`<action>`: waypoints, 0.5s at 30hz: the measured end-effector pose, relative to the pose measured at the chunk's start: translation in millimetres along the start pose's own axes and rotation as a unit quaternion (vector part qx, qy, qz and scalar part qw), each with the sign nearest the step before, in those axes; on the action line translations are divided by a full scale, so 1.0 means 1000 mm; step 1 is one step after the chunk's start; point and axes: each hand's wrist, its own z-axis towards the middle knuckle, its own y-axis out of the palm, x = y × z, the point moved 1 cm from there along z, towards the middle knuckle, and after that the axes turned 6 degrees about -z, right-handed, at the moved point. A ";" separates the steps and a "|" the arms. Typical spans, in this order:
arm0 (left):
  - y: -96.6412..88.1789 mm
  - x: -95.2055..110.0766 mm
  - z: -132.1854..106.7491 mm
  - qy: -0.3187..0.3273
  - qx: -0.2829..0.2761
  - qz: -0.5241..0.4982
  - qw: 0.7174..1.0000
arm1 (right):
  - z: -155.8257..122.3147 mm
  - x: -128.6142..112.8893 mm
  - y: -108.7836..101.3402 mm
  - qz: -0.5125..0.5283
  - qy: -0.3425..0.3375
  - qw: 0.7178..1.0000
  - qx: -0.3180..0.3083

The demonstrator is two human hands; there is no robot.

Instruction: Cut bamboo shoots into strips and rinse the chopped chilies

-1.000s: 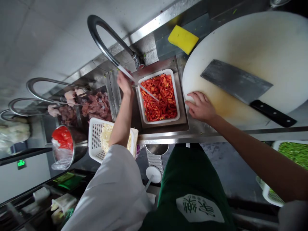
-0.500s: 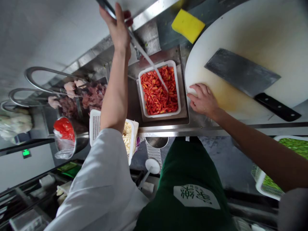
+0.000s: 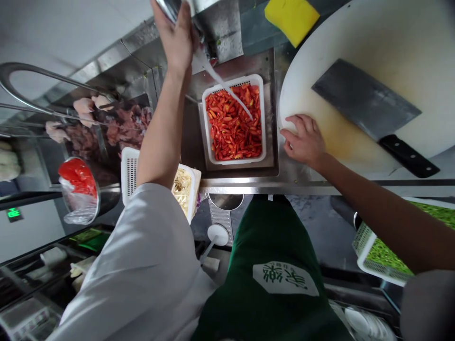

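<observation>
My left hand (image 3: 177,39) is raised at the top of the view, wrapped round the steel faucet spout (image 3: 167,8) above the sink. A stream of water (image 3: 227,92) runs from it into a white perforated basket (image 3: 263,118) filled with cut red chillies (image 3: 232,125), which sits in the small steel sink (image 3: 272,170). My right hand (image 3: 304,141) lies flat with fingers spread on the near left edge of the round white chopping board (image 3: 373,42), beside the sink. A cleaver (image 3: 366,106) with a black handle lies on the board.
A yellow sponge (image 3: 291,16) lies behind the board. Left of the sink are a tub of raw meat (image 3: 106,130), a white basket of pale shreds (image 3: 183,187) and a steel bowl with red contents (image 3: 78,182). A basket of chopped green vegetable (image 3: 386,255) sits low right.
My left hand rose from the faucet base by the basket to the spout at the top. The water stream swung rightward across the chillies. My right hand stayed on the board.
</observation>
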 end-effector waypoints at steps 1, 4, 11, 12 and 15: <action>-0.012 -0.002 -0.002 0.015 -0.007 -0.019 1.000 | 0.000 0.000 0.000 0.000 0.000 1.000 -0.001; -0.051 -0.008 -0.006 0.026 -0.021 -0.034 0.999 | 0.001 -0.002 0.000 -0.002 -0.004 1.000 0.003; -0.088 -0.010 -0.009 -0.048 0.055 0.016 0.997 | 0.004 -0.002 -0.002 0.035 0.002 0.999 0.001; -0.087 -0.010 -0.010 -0.053 0.058 0.013 0.997 | 0.004 -0.002 -0.002 0.042 0.001 0.999 0.001; -0.082 -0.011 -0.014 -0.075 0.042 0.007 0.996 | 0.003 -0.002 -0.002 0.052 -0.003 0.999 0.005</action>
